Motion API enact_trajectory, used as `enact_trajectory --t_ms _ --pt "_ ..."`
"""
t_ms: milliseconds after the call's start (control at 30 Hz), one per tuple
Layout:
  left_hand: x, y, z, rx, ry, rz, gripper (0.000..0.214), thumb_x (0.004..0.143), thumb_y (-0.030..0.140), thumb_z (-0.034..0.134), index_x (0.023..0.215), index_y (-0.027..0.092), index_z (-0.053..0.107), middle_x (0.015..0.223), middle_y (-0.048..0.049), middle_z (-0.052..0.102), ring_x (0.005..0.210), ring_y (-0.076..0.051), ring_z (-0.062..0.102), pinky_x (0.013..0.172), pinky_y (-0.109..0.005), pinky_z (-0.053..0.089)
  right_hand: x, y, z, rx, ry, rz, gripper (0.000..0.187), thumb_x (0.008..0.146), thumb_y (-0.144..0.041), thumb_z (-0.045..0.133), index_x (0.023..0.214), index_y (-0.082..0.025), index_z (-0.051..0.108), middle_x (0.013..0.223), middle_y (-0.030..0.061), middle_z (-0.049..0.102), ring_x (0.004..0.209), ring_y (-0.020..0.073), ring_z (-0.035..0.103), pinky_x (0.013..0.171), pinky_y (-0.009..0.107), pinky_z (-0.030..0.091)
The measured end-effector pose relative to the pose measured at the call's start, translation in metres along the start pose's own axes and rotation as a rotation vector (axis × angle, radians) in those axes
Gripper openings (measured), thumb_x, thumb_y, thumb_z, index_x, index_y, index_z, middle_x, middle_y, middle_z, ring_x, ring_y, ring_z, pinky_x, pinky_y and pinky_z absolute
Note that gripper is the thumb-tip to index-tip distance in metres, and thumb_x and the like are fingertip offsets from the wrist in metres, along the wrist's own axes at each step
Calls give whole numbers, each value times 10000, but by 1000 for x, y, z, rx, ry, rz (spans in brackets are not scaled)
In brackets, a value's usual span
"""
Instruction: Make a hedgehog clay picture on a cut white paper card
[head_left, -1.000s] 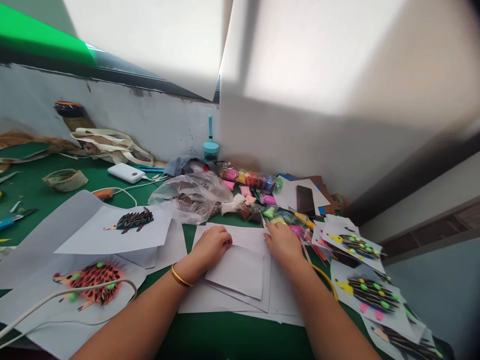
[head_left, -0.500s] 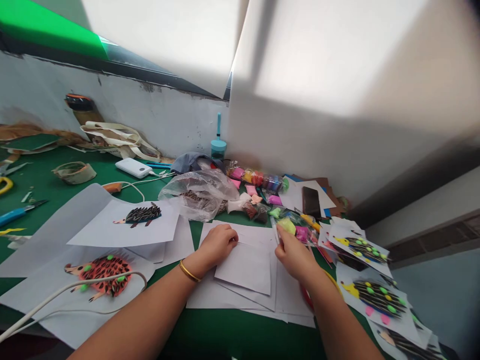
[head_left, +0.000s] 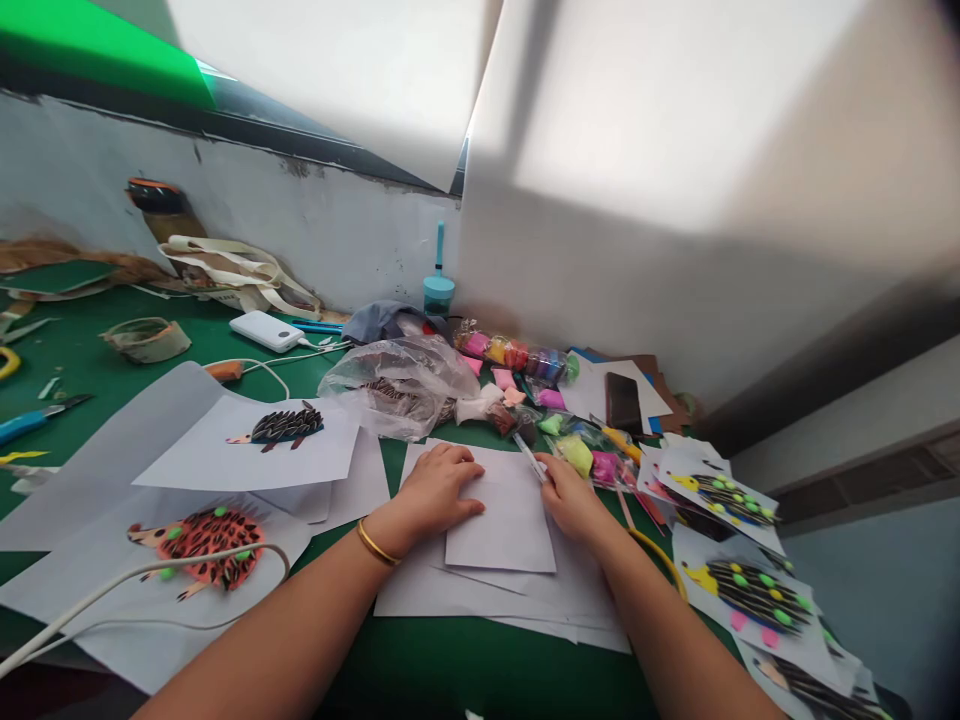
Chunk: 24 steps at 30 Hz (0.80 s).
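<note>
A small white sheet of paper (head_left: 501, 540) lies on a stack of larger white sheets (head_left: 412, 595) in front of me. My left hand (head_left: 442, 488) rests on the left side of the small sheet, its fingers spread and its thumb reaching inward. At the sheet's right edge, my right hand (head_left: 571, 500) is closed around a slim white pen (head_left: 529, 458), which tilts up and to the left. The pen's lower part is hidden in the fingers.
Hedgehog pictures stand left, one black (head_left: 287, 427) and one red (head_left: 210, 548), with a white cable (head_left: 112, 582) across. More hedgehog pictures (head_left: 757, 590) are stacked right. Behind the paper are a plastic bag (head_left: 409, 385), colourful clay packets (head_left: 574, 455) and a phone (head_left: 622, 403).
My left hand has gone from curled fingers to spread ones on the paper. The small sheet has shifted slightly right and up. The pen has swung from near upright to leaning left.
</note>
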<state>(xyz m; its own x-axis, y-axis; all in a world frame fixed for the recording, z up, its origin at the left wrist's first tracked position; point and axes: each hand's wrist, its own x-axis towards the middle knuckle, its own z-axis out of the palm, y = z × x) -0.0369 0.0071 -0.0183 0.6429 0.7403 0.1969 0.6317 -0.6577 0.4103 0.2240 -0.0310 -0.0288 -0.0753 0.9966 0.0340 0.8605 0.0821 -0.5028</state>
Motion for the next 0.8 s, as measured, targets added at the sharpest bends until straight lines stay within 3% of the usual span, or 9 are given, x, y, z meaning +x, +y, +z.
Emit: enact_trajectory --t_ms 267,367,467,567,667,800 --pt "2 3 8 -36 54 -46 401 775 411 749 1128 235 678 1136 -78 614 1100 -278 532 968 -426 445 6 -5 -7 40 73 -18 444 882 -146 396 1290 -172 568 1179 113 618 1124 231 554 980 384 431" --pt "5 0 8 -94 188 -62 505 809 414 721 1259 219 600 1215 -102 591 1137 -269 535 990 -416 445 -5 -24 -19 172 74 -64 346 908 -263 431 1149 -192 669 1102 101 663 1065 246 587 949 403 452" --pt "6 0 6 -115 244 38 431 871 364 659 1272 228 578 1202 -99 616 1123 -250 557 977 -403 448 -13 -44 -29 361 2 -30 265 872 -339 541 1033 -226 718 1046 73 694 958 235 623 856 379 488" --pt "6 5 5 -105 179 121 199 944 306 543 1071 201 654 957 -73 679 926 -216 614 841 -356 475 -14 -54 -28 713 6 75 269 831 -419 636 982 -207 704 792 23 651 656 156 576 607 290 457" --pt "4 14 6 -92 196 146 237 973 348 484 1003 181 650 874 -70 674 846 -208 609 764 -332 461 -11 -56 -17 1077 -20 85 339 769 -491 720 912 -192 653 588 -48 526 504 100 444 484 232 334" --pt "1 24 8 -53 185 225 335 981 446 445 999 174 640 853 -72 669 805 -205 596 720 -329 439 -11 -55 5 1196 -40 51 333 852 -519 632 797 -192 594 497 -67 463 440 81 350 436 221 229"
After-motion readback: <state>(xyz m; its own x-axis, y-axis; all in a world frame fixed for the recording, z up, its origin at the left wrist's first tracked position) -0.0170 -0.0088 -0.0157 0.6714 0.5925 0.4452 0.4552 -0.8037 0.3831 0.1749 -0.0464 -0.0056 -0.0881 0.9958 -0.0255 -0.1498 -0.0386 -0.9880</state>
